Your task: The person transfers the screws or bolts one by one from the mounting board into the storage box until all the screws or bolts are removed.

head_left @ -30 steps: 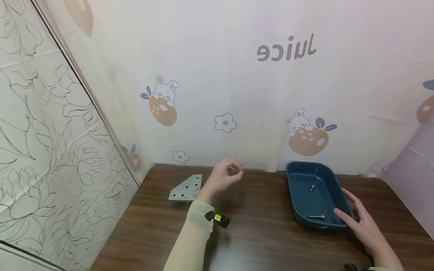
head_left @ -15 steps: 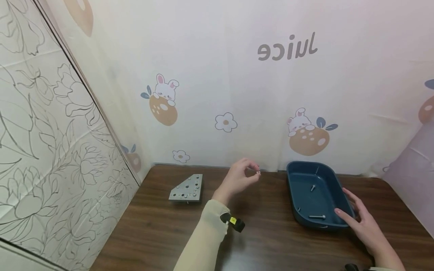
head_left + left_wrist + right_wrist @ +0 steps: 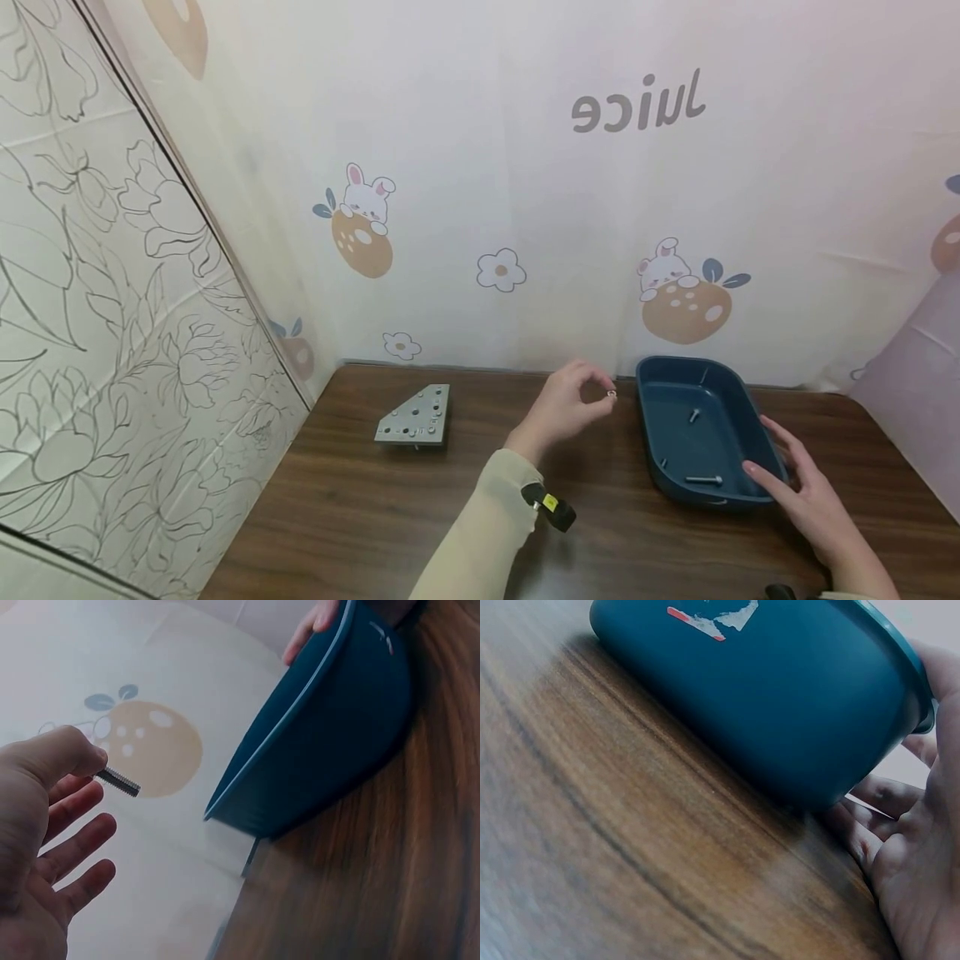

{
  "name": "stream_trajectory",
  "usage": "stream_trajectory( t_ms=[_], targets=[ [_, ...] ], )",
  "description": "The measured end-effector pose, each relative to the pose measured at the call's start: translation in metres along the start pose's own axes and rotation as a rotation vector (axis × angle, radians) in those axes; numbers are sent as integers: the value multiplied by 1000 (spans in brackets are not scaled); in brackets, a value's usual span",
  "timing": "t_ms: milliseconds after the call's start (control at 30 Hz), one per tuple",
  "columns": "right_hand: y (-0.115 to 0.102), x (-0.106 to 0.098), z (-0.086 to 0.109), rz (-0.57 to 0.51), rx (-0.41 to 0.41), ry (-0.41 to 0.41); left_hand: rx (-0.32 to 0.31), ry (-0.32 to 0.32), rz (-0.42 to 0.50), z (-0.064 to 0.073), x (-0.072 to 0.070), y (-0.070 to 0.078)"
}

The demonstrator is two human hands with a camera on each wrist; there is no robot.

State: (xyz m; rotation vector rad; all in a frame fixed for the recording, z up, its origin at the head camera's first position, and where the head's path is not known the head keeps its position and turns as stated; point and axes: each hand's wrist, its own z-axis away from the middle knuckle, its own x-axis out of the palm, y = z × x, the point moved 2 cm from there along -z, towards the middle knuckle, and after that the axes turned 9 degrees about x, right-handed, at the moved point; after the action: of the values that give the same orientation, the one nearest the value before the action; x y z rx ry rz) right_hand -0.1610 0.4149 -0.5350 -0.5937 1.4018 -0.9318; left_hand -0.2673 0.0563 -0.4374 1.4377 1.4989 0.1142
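Dark wooden table (image 3: 360, 508) against a cartoon-printed backdrop (image 3: 525, 208).

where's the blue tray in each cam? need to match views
Head: blue tray on the table, right of centre, by the back wall.
Left wrist: blue tray fills the upper right, seen from outside.
Right wrist: blue tray across the top, its outer wall.
Shared landmark: the right hand against the tray's near right side, in all three.

Probably a makeshift booth: cartoon-print sheets (image 3: 525, 208) around a table (image 3: 360, 517).
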Motion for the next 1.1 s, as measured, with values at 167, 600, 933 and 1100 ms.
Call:
stream_trajectory(
  t_ms=[167, 600, 933, 1100],
  targets=[
    [0, 0, 0, 4, 0, -1, -25, 6, 16, -2, 11, 5],
    [1, 0, -1, 3, -5, -1, -6, -49, -48, -8, 31, 20],
    [1, 1, -1, 5, -13, 1, 2, -102, -68, -10, 44, 32],
    [1, 0, -1, 4, 2, -5, -5, -106, -58, -10, 48, 36]
  ],
)
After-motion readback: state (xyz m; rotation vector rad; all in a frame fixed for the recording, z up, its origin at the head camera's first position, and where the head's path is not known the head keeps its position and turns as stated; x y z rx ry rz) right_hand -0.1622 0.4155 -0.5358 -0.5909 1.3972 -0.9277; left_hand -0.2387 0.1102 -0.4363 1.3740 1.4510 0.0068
